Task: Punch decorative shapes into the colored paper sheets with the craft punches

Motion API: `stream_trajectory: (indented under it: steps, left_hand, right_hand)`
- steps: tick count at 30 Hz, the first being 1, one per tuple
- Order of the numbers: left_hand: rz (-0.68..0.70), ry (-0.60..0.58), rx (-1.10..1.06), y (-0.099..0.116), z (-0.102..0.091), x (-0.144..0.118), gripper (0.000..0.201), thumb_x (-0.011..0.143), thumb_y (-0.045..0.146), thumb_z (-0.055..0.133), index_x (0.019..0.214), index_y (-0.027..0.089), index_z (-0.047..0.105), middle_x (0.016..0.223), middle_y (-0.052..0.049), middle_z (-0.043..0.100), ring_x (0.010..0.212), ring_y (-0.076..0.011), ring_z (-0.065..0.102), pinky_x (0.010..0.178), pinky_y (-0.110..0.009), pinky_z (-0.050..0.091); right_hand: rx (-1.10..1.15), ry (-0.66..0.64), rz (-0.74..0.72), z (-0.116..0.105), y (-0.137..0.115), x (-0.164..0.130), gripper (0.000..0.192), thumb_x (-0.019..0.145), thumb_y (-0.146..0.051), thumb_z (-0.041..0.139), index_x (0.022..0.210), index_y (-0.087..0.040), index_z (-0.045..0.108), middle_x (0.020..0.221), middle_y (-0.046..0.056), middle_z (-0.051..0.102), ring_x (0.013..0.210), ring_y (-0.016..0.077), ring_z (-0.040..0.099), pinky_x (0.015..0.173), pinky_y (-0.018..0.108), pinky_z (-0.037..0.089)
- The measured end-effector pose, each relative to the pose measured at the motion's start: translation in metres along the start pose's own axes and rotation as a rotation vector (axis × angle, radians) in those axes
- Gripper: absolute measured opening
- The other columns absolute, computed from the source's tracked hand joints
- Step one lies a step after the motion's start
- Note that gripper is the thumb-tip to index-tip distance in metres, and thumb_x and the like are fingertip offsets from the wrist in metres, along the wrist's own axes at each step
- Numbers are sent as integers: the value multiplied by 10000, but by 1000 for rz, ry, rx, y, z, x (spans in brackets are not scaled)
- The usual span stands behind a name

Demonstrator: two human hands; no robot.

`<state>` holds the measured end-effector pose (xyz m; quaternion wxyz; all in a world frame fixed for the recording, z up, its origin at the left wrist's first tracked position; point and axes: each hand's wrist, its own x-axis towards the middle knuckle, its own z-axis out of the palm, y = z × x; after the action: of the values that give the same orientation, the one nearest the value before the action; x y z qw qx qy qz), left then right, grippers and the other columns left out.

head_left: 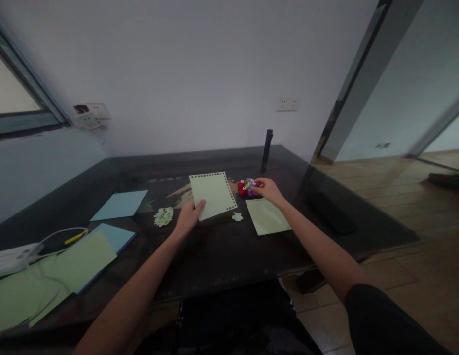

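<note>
My left hand [189,217] grips the near left edge of a pale green sheet [211,193], thumb on top. Small punched shapes line the sheet's far and right edges. At the right, my right hand [268,190] has its fingers pinched on a purple craft punch [252,190] in a tight cluster. Beside it sit red craft punches [242,187] and a green one [247,186]. A second pale green sheet [268,217] lies under my right wrist. A small pile of paper cutouts [237,217] rests between the sheets; a larger cutout pile [163,217] lies left of my left hand.
Blue sheets [120,204] and more green sheets [77,261] lie on the left of the dark table [222,256]. A white cable and power strip [15,259] are at the far left. A black upright stick-like object [266,150] stands at the back; a dark flat object [331,212] lies right.
</note>
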<state>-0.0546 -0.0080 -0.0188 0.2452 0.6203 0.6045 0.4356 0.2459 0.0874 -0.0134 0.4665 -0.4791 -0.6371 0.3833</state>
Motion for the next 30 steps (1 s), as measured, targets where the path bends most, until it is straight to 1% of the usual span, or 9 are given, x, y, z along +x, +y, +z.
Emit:
stream_trajectory:
  steps: [1, 4, 6, 8, 12, 16, 20, 24, 30]
  left_hand:
    - [0, 4, 5, 1, 0, 0, 437, 742, 520, 484, 734, 115, 649, 654, -54, 635, 620, -203, 558, 542, -271, 405]
    - [-13, 0, -8, 4, -1, -2, 425, 749, 507, 477, 733, 113, 637, 622, -55, 620, 596, -197, 557, 510, -263, 401]
    - [-23, -10, -30, 6, -1, -3, 414, 754, 498, 476, 734, 115, 632, 595, -50, 609, 581, -196, 559, 499, -261, 400]
    - [-22, -15, -43, 5, 0, -3, 405, 757, 494, 482, 737, 117, 631, 585, -46, 606, 576, -196, 559, 501, -262, 400]
    - [-8, -9, -36, 2, 0, -2, 408, 751, 507, 495, 735, 122, 630, 606, -43, 608, 579, -189, 549, 521, -265, 397]
    - [-8, -3, -8, 2, 0, -1, 424, 748, 524, 480, 708, 123, 613, 601, -43, 592, 550, -179, 523, 508, -264, 375]
    - [-44, -16, -21, 5, -1, -2, 441, 732, 541, 480, 703, 121, 611, 595, -47, 596, 537, -182, 524, 500, -267, 370]
    - [-16, 16, 3, 6, -2, -1, 445, 717, 535, 482, 714, 113, 622, 650, -59, 623, 598, -189, 537, 536, -268, 378]
    - [2, 28, 35, 3, -2, -1, 452, 722, 539, 482, 693, 113, 629, 634, -58, 615, 596, -188, 530, 522, -262, 363]
  right_hand:
    - [-72, -7, -27, 8, 0, 1, 254, 577, -248, 779, 783, -164, 657, 718, 16, 644, 701, 165, 603, 710, 328, 506]
    - [-466, -63, -132, 28, -2, 2, 202, 664, -270, 735, 821, -164, 662, 832, 58, 678, 802, 190, 616, 776, 338, 470]
    - [-655, -99, -138, 37, -4, 2, 207, 714, -281, 702, 884, -170, 662, 906, 78, 686, 863, 206, 618, 790, 334, 453]
    - [-761, -118, -116, 44, -6, 1, 219, 742, -283, 680, 933, -179, 656, 956, 86, 684, 903, 215, 616, 787, 321, 442]
    - [-873, -124, -75, 52, -10, 1, 238, 763, -302, 660, 973, -192, 646, 995, 93, 676, 923, 234, 616, 761, 311, 432]
    - [-932, -127, -112, 61, -14, 2, 244, 779, -314, 639, 991, -193, 643, 995, 110, 676, 940, 256, 609, 754, 318, 425]
    - [-1023, -96, -204, 73, -16, 11, 260, 801, -299, 615, 1036, -189, 640, 1007, 130, 671, 1011, 269, 568, 833, 338, 398]
    - [-1118, -82, -225, 82, -12, 23, 281, 830, -276, 573, 1090, -178, 618, 1022, 123, 668, 1063, 264, 528, 928, 381, 342]
    - [-1117, -76, -254, 85, -7, 30, 241, 841, -244, 552, 1046, -160, 646, 1128, 126, 637, 1126, 280, 474, 944, 403, 339]
